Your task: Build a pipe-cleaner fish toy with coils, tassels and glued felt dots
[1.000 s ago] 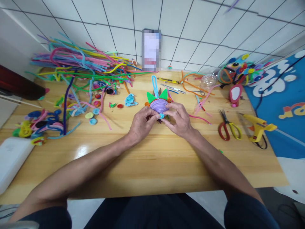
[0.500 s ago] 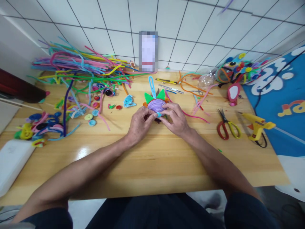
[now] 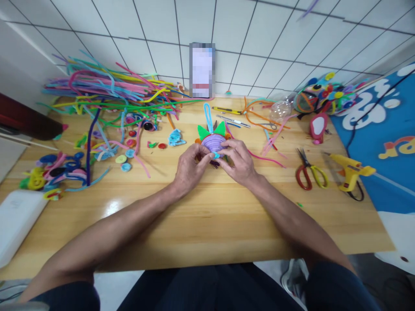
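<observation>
Left hand (image 3: 190,167) and right hand (image 3: 239,162) pinching small blue fuzzy disc (image 3: 216,155) at coiled purple disc (image 3: 212,142)'s six o'clock, probably squishy, grab edges.

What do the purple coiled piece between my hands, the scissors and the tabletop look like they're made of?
Purple coiled piece: probably pipe cleaner, matte, judging by its ridged rings. Scissors: dark blades, likely metal; smooth red and yellow handles, probably plastic. Tabletop: slightly glossy wood or wood-look laminate, given the grain and bright reflection.

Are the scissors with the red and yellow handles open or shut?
The scissors are a little open: their blade tips are slightly parted, and their handles sit apart.
</observation>
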The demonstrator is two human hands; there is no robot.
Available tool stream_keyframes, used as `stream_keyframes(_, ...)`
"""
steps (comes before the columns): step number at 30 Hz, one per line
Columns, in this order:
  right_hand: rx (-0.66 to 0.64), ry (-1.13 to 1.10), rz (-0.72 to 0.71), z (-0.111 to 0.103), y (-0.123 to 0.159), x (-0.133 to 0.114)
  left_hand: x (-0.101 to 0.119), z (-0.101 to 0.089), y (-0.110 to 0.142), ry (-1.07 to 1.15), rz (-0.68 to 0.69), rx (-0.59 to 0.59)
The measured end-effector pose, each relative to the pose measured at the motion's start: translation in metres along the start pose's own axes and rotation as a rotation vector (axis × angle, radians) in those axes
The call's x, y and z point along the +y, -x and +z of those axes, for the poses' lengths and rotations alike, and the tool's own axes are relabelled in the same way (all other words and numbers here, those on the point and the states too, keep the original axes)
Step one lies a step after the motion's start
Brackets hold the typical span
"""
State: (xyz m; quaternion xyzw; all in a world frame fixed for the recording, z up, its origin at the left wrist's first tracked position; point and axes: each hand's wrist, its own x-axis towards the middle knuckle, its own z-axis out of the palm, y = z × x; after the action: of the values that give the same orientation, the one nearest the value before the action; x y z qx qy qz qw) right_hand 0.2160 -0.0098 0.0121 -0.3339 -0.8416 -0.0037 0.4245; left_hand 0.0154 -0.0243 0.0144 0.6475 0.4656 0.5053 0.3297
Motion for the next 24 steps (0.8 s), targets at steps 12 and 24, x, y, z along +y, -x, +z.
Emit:
stream_keyframes(12, 0.003, -0.005, 0.033, 0.0017, 0.0001, -0.0009, -0.0015, -0.0003, -0.0012, -0.002, 0.045, -0.013)
stream_keyframes(24, 0.006, -0.05, 0.047, 0.0016, 0.0011, -0.0011, -0.0037, 0.0009, 0.0003, 0.003, 0.055, 0.008)
